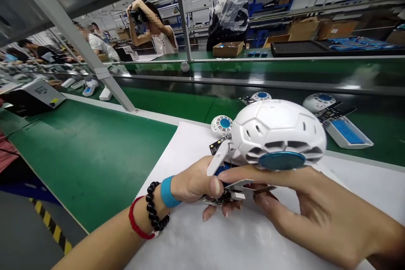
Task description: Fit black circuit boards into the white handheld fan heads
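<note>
Bright even overhead light, glare on the glossy belt [284,76]; wide-angle bending at edges, background perhaps slightly soft

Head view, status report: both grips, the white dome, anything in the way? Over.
Left grip shut on small dark circuit board under white ribbed plastic dome. Right grip pinches it too. Nothing in way.

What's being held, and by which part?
The white dome device, by its underside: left hand pinches the circuit board beneath it, right hand braces below the blue disc.
</note>
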The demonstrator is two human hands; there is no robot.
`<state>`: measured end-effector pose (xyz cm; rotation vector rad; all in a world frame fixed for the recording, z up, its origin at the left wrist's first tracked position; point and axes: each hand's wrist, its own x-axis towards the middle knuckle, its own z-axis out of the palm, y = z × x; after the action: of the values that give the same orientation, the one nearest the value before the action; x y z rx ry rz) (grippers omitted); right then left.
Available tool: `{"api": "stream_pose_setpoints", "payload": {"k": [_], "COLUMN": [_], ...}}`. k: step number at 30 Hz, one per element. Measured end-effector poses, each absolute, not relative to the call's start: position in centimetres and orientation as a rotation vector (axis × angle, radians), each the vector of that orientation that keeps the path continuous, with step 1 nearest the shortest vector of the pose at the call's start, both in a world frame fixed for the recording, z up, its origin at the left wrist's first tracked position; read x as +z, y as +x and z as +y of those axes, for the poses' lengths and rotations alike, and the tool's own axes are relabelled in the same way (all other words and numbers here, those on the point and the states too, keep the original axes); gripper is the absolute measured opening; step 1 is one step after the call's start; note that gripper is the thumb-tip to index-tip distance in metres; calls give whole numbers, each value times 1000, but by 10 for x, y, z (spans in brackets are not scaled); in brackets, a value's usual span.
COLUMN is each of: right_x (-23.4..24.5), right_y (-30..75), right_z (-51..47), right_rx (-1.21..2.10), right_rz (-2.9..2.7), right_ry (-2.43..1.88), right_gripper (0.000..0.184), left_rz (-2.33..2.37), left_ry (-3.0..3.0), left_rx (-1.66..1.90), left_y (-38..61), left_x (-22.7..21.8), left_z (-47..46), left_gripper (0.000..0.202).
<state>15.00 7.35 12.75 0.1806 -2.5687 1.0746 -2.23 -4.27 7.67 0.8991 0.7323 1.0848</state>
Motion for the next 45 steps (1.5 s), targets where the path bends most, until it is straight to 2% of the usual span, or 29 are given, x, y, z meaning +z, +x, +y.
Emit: {"api": "stream_pose_setpoints", "payload": {"k": [6,10,15,21,30,36,42,45], "right_x": [121,115,110,92,93,97,97,98], "right_y": [154,152,148,151,150,150,153,152], "right_z": [71,72,73,66,59,61,65,66], "right_rx": [473,359,516,932,1563,1592,1334,1242], "right_rz": [-2531,-2507,-2538,-2273,-2109,-2103,-2263,-2291], "right_ry": [301,286,249,107,23,48,50,110], "right_gripper": [58,54,49,65,60,61,57,64], "left_rz": [716,691,695,724,766,787,781,770], "left_ry": [874,871,908,913,925,926,954,951], "left_rx": [1017,1023,1057,1129,1145,1120,1132,1114], "left_y": [-24,-24,-24,-24,-24,-24,-24,-24], "left_x": [84,85,80,75,69,69,72,73], "left_z": [-44,-43,-44,-42,-41,-40,-40,-39], "left_gripper": [61,60,62,65,66,68,65,65]}}
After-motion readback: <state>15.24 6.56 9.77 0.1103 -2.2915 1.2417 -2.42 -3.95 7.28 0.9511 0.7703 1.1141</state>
